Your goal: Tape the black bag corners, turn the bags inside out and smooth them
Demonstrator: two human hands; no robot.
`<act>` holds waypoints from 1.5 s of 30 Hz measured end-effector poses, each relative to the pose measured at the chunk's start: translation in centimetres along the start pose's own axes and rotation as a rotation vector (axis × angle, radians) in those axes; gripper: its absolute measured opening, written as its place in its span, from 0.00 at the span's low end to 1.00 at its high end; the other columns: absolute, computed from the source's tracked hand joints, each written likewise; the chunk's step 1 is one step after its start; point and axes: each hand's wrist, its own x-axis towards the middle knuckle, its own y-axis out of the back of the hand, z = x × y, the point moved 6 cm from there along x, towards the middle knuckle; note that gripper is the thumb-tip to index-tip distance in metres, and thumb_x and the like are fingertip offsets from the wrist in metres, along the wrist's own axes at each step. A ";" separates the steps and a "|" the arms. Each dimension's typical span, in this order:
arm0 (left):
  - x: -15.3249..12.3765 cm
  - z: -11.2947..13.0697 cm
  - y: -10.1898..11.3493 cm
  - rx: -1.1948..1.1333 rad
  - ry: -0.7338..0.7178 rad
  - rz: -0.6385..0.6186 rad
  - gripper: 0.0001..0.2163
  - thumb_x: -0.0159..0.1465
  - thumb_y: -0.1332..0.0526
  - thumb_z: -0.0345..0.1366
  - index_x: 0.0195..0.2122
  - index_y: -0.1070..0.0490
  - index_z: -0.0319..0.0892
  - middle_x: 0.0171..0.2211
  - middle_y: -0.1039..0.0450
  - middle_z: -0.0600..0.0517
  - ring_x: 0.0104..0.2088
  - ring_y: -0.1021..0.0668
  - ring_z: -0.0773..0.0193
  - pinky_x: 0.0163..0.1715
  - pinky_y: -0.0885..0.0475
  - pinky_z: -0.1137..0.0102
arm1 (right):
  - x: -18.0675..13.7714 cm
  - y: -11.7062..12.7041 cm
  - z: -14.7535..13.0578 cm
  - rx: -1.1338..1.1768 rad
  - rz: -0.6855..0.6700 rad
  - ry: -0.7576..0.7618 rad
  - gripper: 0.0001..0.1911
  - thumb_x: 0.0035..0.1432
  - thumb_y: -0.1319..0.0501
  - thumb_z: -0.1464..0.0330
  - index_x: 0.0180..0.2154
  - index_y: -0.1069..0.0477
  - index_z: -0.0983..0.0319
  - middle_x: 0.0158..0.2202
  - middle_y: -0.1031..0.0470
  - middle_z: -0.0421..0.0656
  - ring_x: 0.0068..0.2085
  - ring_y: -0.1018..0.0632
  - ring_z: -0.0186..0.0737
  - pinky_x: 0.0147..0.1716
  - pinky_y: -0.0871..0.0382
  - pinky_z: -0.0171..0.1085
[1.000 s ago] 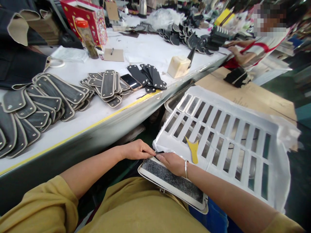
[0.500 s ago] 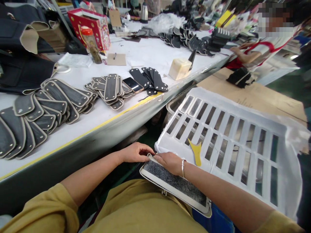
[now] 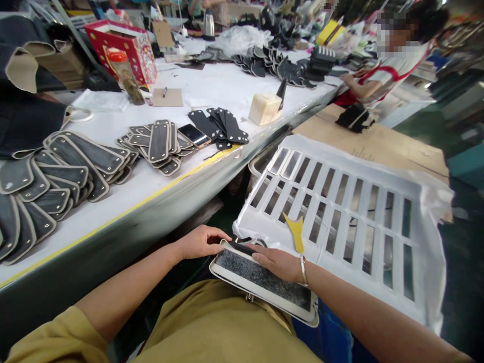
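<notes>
— Where's our felt panel (image 3: 260,278)?
— On our lap (image 3: 212,322), beside the near corner of the slotted tray (image 3: 419,191). Our left hand (image 3: 200,242) pinches its far end; our right hand (image 3: 279,263) lies open, pressing it.

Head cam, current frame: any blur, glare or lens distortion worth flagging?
Head view: left hand, right hand and the grey felt panel with cream border are sharp; the far right, around the person in white, is soft and smeared; lighting even, faint sheen on the white slotted plastic tray, no blown glare; wide-angle stretch at the bottom corners.
</notes>
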 end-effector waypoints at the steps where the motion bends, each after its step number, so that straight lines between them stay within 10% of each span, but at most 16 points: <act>1: 0.0 0.0 0.0 0.003 0.004 -0.002 0.16 0.56 0.39 0.37 0.45 0.28 0.39 0.39 0.24 0.49 0.37 0.24 0.62 0.39 0.30 0.72 | -0.7 0.0 0.7 0.043 -0.020 -0.002 0.33 0.62 0.60 0.51 0.62 0.49 0.61 0.61 0.43 0.46 0.59 0.38 0.45 0.59 0.50 0.43; 10: 2.7 2.4 -0.7 0.197 0.036 0.007 0.10 0.55 0.39 0.40 0.30 0.26 0.38 0.28 0.24 0.52 0.30 0.24 0.63 0.31 0.32 0.73 | -3.5 0.0 4.9 0.214 -0.044 -0.029 0.37 0.58 0.57 0.45 0.61 0.46 0.60 0.62 0.45 0.42 0.62 0.43 0.44 0.62 0.56 0.44; 26: 2.3 1.9 -1.6 0.183 0.082 -0.026 0.10 0.56 0.40 0.37 0.36 0.25 0.39 0.35 0.23 0.51 0.36 0.23 0.62 0.37 0.31 0.73 | 3.5 -0.2 -1.3 0.019 -0.126 0.129 0.28 0.65 0.59 0.55 0.59 0.41 0.61 0.59 0.39 0.44 0.58 0.37 0.41 0.60 0.49 0.40; 32: 2.2 2.1 -1.8 0.178 0.094 -0.014 0.11 0.57 0.41 0.37 0.38 0.25 0.40 0.36 0.23 0.51 0.38 0.24 0.62 0.39 0.32 0.72 | 2.3 0.1 -1.9 -0.078 0.081 0.091 0.27 0.63 0.57 0.57 0.59 0.42 0.63 0.55 0.34 0.50 0.54 0.32 0.48 0.55 0.42 0.45; 38: 0.5 1.0 -1.9 -0.060 0.089 -0.030 0.26 0.51 0.34 0.38 0.52 0.35 0.42 0.50 0.30 0.49 0.48 0.28 0.58 0.48 0.35 0.67 | 0.8 0.5 0.9 0.069 0.001 0.059 0.40 0.55 0.49 0.46 0.62 0.50 0.61 0.60 0.41 0.49 0.58 0.36 0.50 0.57 0.45 0.44; 45: -1.2 -0.5 -2.4 -0.478 0.074 0.180 0.23 0.53 0.38 0.37 0.50 0.34 0.40 0.48 0.30 0.46 0.45 0.28 0.57 0.46 0.33 0.64 | 2.8 0.9 -1.2 0.007 0.060 0.143 0.27 0.64 0.60 0.54 0.45 0.29 0.60 0.47 0.26 0.46 0.47 0.27 0.46 0.49 0.37 0.43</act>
